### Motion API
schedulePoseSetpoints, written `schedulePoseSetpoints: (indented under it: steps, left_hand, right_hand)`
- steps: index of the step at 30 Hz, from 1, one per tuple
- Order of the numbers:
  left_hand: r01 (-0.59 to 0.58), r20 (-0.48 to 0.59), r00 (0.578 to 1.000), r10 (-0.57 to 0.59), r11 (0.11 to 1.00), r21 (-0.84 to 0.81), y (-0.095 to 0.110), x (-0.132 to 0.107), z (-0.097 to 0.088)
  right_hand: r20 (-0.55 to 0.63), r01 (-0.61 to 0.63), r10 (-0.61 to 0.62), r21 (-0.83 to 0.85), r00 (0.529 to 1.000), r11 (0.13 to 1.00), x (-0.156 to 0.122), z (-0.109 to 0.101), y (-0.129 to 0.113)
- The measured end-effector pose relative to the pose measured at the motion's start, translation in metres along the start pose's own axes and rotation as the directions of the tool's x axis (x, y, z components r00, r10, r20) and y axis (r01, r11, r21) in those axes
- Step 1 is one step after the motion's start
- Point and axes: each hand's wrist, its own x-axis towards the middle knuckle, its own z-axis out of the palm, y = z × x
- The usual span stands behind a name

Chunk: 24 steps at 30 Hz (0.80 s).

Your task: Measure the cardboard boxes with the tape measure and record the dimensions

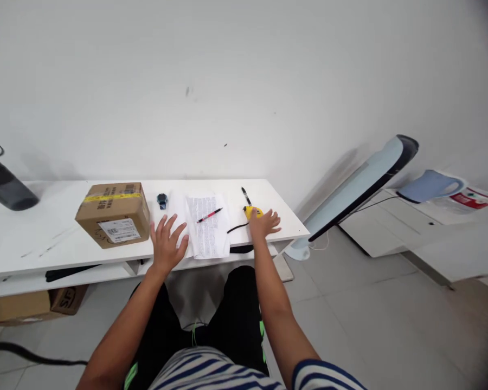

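The left hand [167, 242] hovers open over the long white table [52, 233], fingers spread and palm down, between a taped brown cardboard box with a white shipping label [114, 214] and a white sheet of printed paper [208, 234]. It is just beside the sheet's left edge; whether it touches the surface cannot be told.

The right hand [265, 223] is stretched out flat, fingers loosely extended and not closed around anything. It lies against a small yellow tape measure [252, 212], which sits on the table to the right of the sheet, near the front right corner. A thin black strap [236, 228] curls from the tape measure toward the paper.

A red and black pen [210, 215] lies slanted across the sheet. A black pen [246, 195] rests just behind the tape measure. A small dark blue watch-like object [161, 200] stands between the box and the sheet, toward the wall.
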Motion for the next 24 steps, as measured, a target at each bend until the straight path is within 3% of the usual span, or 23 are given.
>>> schedulePoseSetpoints:
  steps: [2,3,5,6,8,9,11,13,15,18,20,21,22,23,24]
  left_hand:
    - [0.126,-0.207,0.972,-0.109,0.99,0.069,-0.008,0.0,-0.028]
    - [0.215,-0.333,0.926,-0.179,0.974,0.074,-0.014,0.003,-0.044]
    - [0.394,-0.554,0.764,-0.329,0.919,-0.002,-0.034,0.015,-0.075]
    - [0.462,-0.611,0.68,-0.407,0.884,-0.074,-0.046,0.021,-0.09]
    - [0.554,-0.584,0.54,-0.606,0.778,-0.295,-0.072,0.032,-0.114]
    - [0.558,-0.486,0.527,-0.697,0.715,-0.42,-0.085,0.036,-0.122]
    - [0.554,-0.207,0.554,-0.806,0.543,-0.631,-0.106,0.039,-0.132]
    - [0.553,-0.004,0.591,-0.807,0.408,-0.726,-0.117,0.038,-0.133]
    - [0.557,0.086,0.617,-0.782,0.357,-0.75,-0.121,0.037,-0.133]
    - [0.569,0.157,0.647,-0.746,0.336,-0.751,-0.121,0.036,-0.138]
    - [0.581,0.192,0.649,-0.737,0.316,-0.75,-0.119,0.035,-0.143]
    - [0.584,0.198,0.644,-0.739,0.307,-0.751,-0.118,0.035,-0.144]
    - [0.584,0.199,0.638,-0.744,0.3,-0.754,-0.117,0.035,-0.146]
    - [0.579,0.194,0.636,-0.747,0.296,-0.759,-0.116,0.035,-0.146]
    - [0.57,0.185,0.638,-0.748,0.297,-0.766,-0.115,0.035,-0.146]
  right_hand:
    - [0.123,-0.009,0.024,-0.125,0.992,0.992,0.01,-0.006,0.011]
    - [0.18,0.009,0.027,-0.193,0.983,0.981,0.012,-0.006,0.016]
    - [0.218,0.042,0.019,-0.271,0.976,0.962,0.009,-0.004,0.023]
    - [0.209,0.054,0.005,-0.276,0.978,0.96,0.007,-0.002,0.027]
    - [0.226,0.091,-0.041,-0.218,0.973,0.972,0.0,0.0,0.033]
    - [0.27,0.122,-0.07,-0.181,0.96,0.976,-0.003,0.0,0.036]
    - [0.323,0.215,-0.165,-0.128,0.932,0.968,-0.009,-0.002,0.04]
    - [0.291,0.276,-0.247,-0.063,0.924,0.959,-0.016,-0.007,0.036]
    - [0.171,0.29,-0.295,0.055,0.94,0.956,-0.024,-0.013,0.019]
    - [-0.022,0.31,-0.325,0.373,0.945,0.875,-0.042,-0.014,-0.04]
    - [0.029,0.285,-0.384,0.62,0.923,0.731,-0.061,-0.008,-0.097]
    - [0.119,0.232,-0.433,0.703,0.894,0.672,-0.073,-0.003,-0.128]
    - [0.256,0.156,-0.502,0.752,0.826,0.64,-0.086,0.005,-0.159]
    - [0.384,0.088,-0.571,0.771,0.726,0.631,-0.101,0.014,-0.189]
    - [0.478,0.055,-0.644,0.777,0.597,0.627,-0.117,0.026,-0.216]
